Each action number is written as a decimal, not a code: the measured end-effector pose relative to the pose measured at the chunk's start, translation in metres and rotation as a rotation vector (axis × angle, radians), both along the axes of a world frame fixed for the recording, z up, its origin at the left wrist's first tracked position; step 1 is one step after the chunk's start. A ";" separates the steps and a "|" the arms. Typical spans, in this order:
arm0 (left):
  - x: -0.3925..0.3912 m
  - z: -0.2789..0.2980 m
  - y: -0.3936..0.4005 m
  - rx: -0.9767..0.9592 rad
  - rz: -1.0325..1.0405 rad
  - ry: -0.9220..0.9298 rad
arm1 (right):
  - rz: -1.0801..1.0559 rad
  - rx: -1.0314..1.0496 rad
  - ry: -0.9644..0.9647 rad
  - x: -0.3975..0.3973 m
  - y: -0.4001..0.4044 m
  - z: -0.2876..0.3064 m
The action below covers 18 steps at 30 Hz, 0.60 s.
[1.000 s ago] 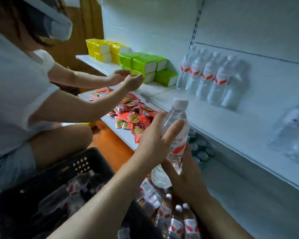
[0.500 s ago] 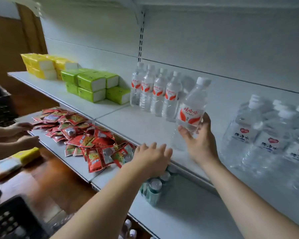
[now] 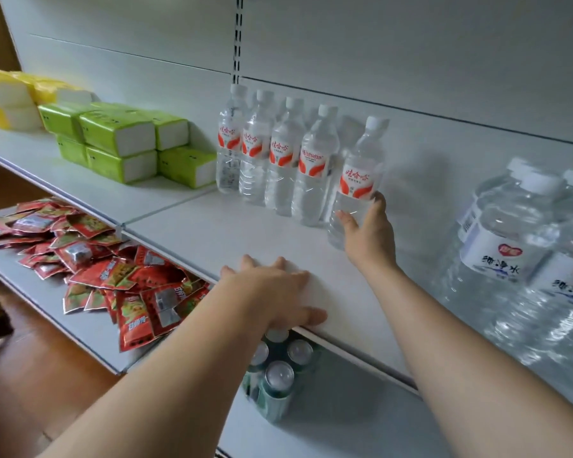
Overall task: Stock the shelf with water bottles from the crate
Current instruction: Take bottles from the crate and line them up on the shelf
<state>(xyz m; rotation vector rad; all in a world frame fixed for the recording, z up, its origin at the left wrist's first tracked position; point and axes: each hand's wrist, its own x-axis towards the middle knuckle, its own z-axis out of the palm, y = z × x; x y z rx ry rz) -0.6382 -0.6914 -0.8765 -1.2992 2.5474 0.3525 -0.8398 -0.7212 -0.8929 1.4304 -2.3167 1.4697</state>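
A clear water bottle (image 3: pixel 358 173) with a white cap and red-and-white label stands on the white shelf (image 3: pixel 212 239), at the right end of a row of several matching bottles (image 3: pixel 272 160). My right hand (image 3: pixel 369 239) is wrapped around its lower part. My left hand (image 3: pixel 275 292) lies flat, palm down, on the shelf's front edge and holds nothing. The crate is out of view.
Large shrink-wrapped water jugs (image 3: pixel 523 252) fill the shelf's right side. Green tissue packs (image 3: pixel 123 140) and yellow packs (image 3: pixel 10 100) sit to the left. Red snack packets (image 3: pixel 106 276) and green cans (image 3: pixel 278 378) lie on the lower shelf.
My right hand has carried the bottle from above the crate to the shelf and set it down beside the row. My left hand let go and now rests on the shelf edge.
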 end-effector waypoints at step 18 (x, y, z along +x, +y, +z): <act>-0.004 0.002 -0.007 0.038 -0.012 0.001 | -0.137 0.048 0.094 0.003 -0.044 0.001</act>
